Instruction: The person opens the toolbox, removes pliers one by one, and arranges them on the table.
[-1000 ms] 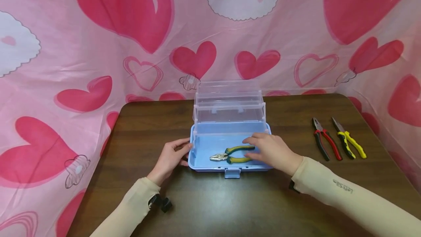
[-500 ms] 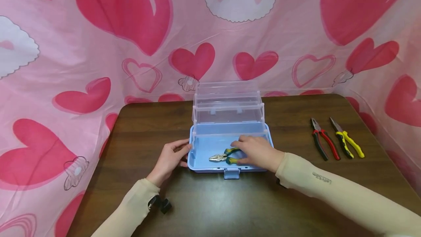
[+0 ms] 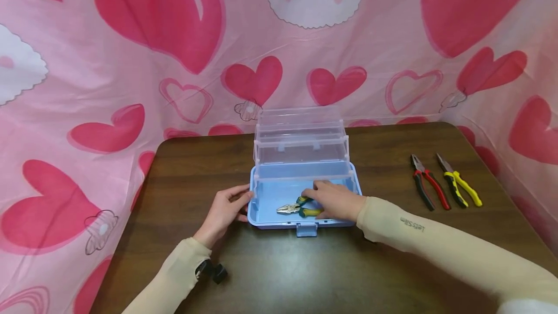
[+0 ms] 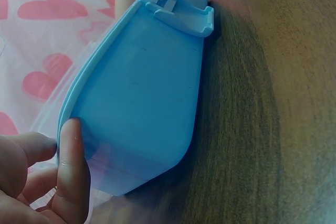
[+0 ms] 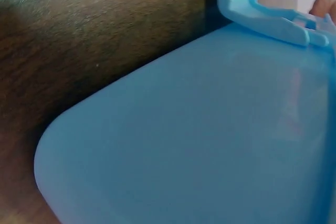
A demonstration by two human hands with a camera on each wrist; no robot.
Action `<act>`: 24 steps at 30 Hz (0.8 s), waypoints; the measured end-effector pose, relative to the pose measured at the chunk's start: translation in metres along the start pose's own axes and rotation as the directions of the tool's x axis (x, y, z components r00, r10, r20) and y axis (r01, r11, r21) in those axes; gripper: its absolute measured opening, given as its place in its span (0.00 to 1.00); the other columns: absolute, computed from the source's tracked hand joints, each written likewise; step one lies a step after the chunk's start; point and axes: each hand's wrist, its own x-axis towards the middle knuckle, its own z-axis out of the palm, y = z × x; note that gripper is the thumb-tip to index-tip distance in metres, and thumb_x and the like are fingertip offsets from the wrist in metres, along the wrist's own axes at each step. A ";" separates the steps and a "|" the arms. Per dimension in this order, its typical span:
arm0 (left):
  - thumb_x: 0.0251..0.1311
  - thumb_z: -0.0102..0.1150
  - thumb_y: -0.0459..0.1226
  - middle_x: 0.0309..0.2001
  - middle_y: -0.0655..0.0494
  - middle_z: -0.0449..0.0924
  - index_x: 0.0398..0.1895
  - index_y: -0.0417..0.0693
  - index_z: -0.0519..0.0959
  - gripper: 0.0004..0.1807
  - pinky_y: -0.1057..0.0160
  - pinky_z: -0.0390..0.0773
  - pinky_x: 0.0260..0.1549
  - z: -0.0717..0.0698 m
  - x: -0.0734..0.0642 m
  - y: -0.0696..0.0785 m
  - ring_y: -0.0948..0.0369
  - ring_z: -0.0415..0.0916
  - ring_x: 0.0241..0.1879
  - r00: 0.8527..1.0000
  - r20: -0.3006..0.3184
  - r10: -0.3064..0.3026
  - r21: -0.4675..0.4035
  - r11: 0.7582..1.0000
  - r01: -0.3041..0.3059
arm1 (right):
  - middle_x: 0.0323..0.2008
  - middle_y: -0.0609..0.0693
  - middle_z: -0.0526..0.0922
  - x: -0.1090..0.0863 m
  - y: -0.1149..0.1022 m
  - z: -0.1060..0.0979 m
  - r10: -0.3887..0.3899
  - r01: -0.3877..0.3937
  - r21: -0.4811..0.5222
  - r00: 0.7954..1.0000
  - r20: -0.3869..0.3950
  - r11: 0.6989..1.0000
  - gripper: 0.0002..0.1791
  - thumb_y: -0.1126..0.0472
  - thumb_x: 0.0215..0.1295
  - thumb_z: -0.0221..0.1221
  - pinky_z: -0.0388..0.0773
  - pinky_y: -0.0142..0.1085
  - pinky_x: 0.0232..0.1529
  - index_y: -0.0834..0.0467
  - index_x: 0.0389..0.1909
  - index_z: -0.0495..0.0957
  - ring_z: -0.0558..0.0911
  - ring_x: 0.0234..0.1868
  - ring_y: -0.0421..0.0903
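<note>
A light blue toolbox (image 3: 261, 224) stands on the table, its clear trays and lid raised at the back. Green-and-yellow combination pliers (image 3: 288, 209) lie inside, metal nose to the left. My right hand (image 3: 337, 200) reaches in over the handles, index finger at the upper one and thumb by the lower one, hiding the handle ends. My left hand (image 3: 224, 212) holds the box's left end. In the left wrist view, its thumb and fingers are at the rim on the corner of the blue wall (image 4: 136, 87). The right wrist view shows the box's outer wall (image 5: 184, 129) and front latch (image 5: 262, 17).
To the right on the table (image 3: 279, 275) lie red-and-black combination pliers (image 3: 429, 183) and yellow-and-black long-nose pliers (image 3: 459, 183). A pink curtain with hearts (image 3: 192, 86) hangs close behind the table and along its sides.
My right hand has moved left and closed in over the pliers' handles inside the box. The left hand stays at the box's left end; the pliers have not moved noticeably.
</note>
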 end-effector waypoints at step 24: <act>0.71 0.65 0.37 0.40 0.42 0.86 0.66 0.39 0.79 0.23 0.62 0.88 0.28 0.001 -0.001 -0.001 0.56 0.81 0.31 1.000 -0.009 0.007 0.005 1.000 -0.007 | 0.45 0.53 0.79 0.004 -0.002 -0.004 0.032 -0.035 0.110 0.999 0.029 0.993 0.26 0.59 0.58 0.77 0.84 0.46 0.46 0.55 0.56 0.80 0.77 0.43 0.48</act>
